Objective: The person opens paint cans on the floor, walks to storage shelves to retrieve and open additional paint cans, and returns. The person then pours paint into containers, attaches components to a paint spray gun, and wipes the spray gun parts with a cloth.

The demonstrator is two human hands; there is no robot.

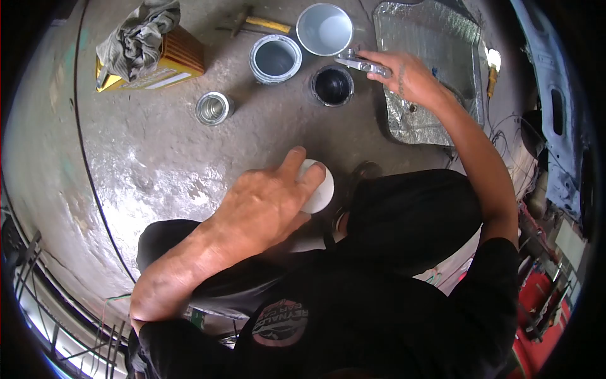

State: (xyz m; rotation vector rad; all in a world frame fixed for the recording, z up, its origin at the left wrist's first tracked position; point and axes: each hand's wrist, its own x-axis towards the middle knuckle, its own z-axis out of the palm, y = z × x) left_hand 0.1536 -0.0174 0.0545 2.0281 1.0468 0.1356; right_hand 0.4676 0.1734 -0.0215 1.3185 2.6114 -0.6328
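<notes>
My left hand (265, 202) is closed around a white round cup or lid (320, 189), held low in front of my knees; the palm hides part of it. Stretched out to the upper right, my right hand (407, 76) grips a silver metal spray gun (363, 64). Its front end is over the floor near the rim of a white bucket (325, 30). Just below the gun stands an open can with dark contents (332, 86). Beside that is a grey-blue open can (275, 59), and farther left a small silver tin (213, 108).
A yellow can (164, 63) topped by a grey rag (140, 38) stands upper left. A hammer (265, 24) lies behind the cans. To the right are a foil-covered panel (429, 76), a lit lamp (492, 63) and a blue-grey car part (558, 107). A dark cable (88, 170) crosses the floor.
</notes>
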